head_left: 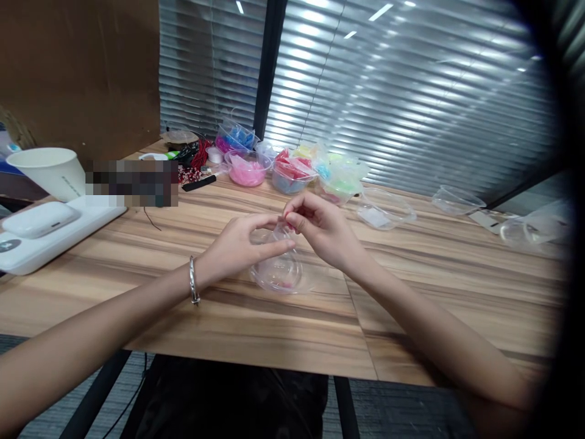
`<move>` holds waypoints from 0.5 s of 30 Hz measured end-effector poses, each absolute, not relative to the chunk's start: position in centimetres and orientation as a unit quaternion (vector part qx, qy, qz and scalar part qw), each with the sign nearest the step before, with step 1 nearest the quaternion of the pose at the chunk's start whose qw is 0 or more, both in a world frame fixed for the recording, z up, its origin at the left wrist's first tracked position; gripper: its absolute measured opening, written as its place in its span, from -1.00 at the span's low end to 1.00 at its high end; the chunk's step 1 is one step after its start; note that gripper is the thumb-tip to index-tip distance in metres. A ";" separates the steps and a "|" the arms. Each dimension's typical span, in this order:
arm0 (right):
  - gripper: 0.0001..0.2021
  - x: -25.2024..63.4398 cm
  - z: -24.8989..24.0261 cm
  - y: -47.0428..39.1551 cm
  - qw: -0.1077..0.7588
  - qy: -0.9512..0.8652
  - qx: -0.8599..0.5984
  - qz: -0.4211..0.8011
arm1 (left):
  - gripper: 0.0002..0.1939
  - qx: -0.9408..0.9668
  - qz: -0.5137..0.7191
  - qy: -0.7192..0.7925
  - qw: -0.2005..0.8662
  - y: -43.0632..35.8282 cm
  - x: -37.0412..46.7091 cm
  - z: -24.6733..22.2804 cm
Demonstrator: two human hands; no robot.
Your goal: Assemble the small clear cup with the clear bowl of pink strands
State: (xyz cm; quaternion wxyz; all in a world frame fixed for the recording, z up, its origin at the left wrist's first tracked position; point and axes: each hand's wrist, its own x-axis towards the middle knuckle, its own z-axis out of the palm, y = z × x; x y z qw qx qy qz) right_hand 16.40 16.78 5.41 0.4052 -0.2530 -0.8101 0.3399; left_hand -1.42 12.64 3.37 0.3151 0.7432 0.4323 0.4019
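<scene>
Because both hands meet just above the centre of the frame, the small red piece (pixel 287 225) is mostly hidden by fingertips. The right hand (pixel 320 235) has closed its thumb and forefinger in a pinch on it, while the left hand (pixel 247 244) holds its thumb and fingers part-way apart around a clear, thin plastic piece (pixel 280 231); whether they press on it, I cannot tell. Both pieces sit over a round, clear plastic bowl (pixel 276 281), which rests on the striped wooden table (pixel 192 329) near the middle of the frame with a reddish bit (pixel 286 285) inside. The red piece looks light and easy to drop, so a fingertip pinch should suit it. The clear piece seems thin and flexible, likely slick and quick to crease, so it would be best taken lightly by its edge. The bowl is probably light, with smooth walls that would flex if squeezed; the rim gives the surest hold, and a nudge could slide it. As for writing, the pale paper cup (pixel 48 171) at upper left carries a line of small dark print, too fine to read. Faint marks in the bowl's base are illegible, and the white label (pixel 375 216) right of centre shows no readable words. I can make out no brand.
</scene>
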 end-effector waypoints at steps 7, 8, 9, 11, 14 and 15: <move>-0.93 17.0 6.7 15.9 0.351 -0.850 -0.287 0.268 | -0.58 0.731 0.422 0.425 0.326 12.7 -1.5 3.5; -0.93 17.2 6.9 15.9 0.344 -0.855 -0.286 0.264 | -0.60 0.730 0.422 0.425 0.328 12.7 -1.6 3.5; -0.93 17.3 7.2 15.9 0.338 -0.859 -0.284 0.260 | -0.61 0.729 0.422 0.426 0.329 12.7 -1.6 3.6; -0.91 17.4 7.5 16.0 0.328 -0.865 -0.278 0.258 | -0.62 0.727 0.425 0.428 0.329 12.7 -1.7 3.6; -0.89 17.5 7.6 16.0 0.324 -0.868 -0.271 0.260 | -0.61 0.724 0.426 0.428 0.334 12.8 -1.7 3.6; -0.88 17.5 7.6 16.0 0.327 -0.868 -0.268 0.260 | -0.60 0.724 0.425 0.427 0.336 12.8 -1.7 3.6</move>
